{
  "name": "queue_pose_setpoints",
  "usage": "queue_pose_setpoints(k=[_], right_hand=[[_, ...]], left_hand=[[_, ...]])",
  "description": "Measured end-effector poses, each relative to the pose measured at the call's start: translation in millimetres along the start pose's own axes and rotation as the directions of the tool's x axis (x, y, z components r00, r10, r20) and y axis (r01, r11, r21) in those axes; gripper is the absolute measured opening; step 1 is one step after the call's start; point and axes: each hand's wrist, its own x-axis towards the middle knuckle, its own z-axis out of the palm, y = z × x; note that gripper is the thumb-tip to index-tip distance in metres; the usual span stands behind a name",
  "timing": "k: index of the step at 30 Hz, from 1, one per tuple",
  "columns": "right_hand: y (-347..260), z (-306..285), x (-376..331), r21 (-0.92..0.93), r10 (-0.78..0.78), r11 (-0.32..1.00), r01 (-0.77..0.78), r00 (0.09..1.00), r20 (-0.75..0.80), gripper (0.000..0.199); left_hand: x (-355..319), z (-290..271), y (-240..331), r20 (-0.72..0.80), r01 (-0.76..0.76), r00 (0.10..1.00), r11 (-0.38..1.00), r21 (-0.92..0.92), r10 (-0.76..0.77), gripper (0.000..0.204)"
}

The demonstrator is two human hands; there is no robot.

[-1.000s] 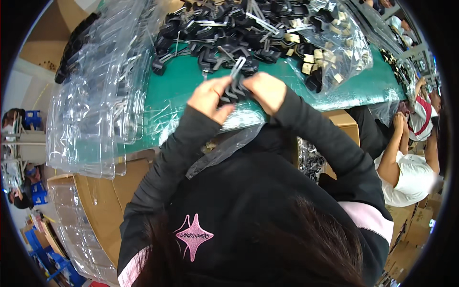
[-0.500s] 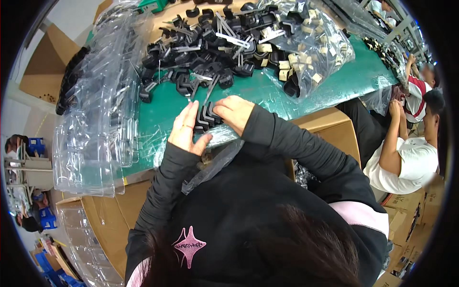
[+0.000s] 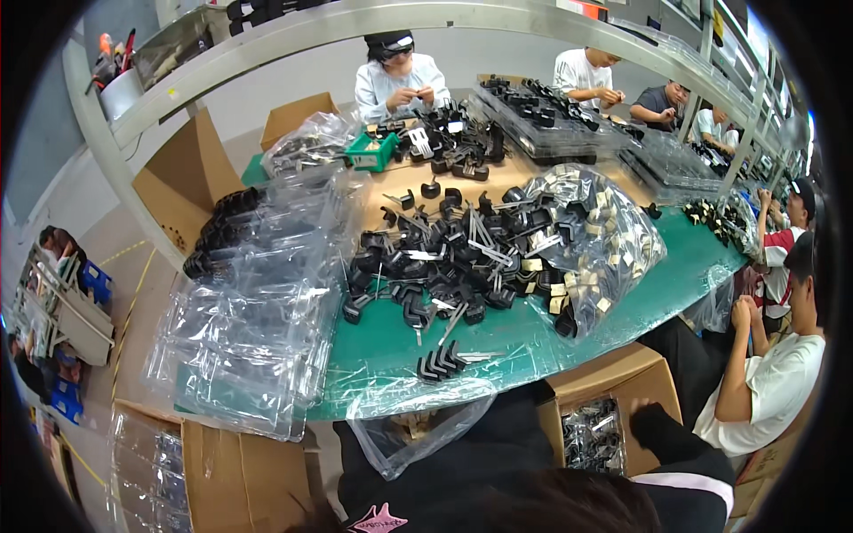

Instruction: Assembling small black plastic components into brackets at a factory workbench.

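Observation:
Neither of my hands shows. A black sleeve [image 3: 659,433] is at the lower right beside an open cardboard box [image 3: 613,373] holding clear-wrapped dark parts; any hand at its end is hidden. On the green table mat [image 3: 515,364], near the front edge, lies a short row of black angled plastic pieces [image 3: 440,361] with thin metal strips sticking out to the right. Beyond it spreads a large heap of black parts with metal strips [image 3: 444,253]. A clear bag [image 3: 622,240] with black parts and cream-coloured blocks rests right of the heap.
Stacked clear plastic trays [image 3: 253,338] cover the table's left side. A plastic bag [image 3: 422,435] hangs over the front edge. Farther back are a green bin [image 3: 371,153] and more trays [image 3: 546,124]. A metal frame [image 3: 355,27] arches overhead. Co-workers sit opposite and at the right.
My view has lifted, bringing the table's far side into sight. Both hands, earlier around the row of black pieces, have left it and are out of view. The row lies on the mat.

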Motion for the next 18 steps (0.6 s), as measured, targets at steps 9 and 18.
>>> queue_pose_setpoints(k=[9,18], right_hand=[[-283.7,109.6,4.8,-0.769,-0.294,0.488,0.412,0.907,0.3,0.022],[-475.0,154.3,-107.2,-0.2,-0.648,0.322,0.925,0.37,0.665,0.027]], left_hand=[[-99.2,204.6,123.4,0.816,-0.815,0.566,-0.073,0.575,0.112,0.046],[-167.4,328.8,146.1,0.983,-0.967,-0.167,-0.182,-0.179,-0.08,0.04]])
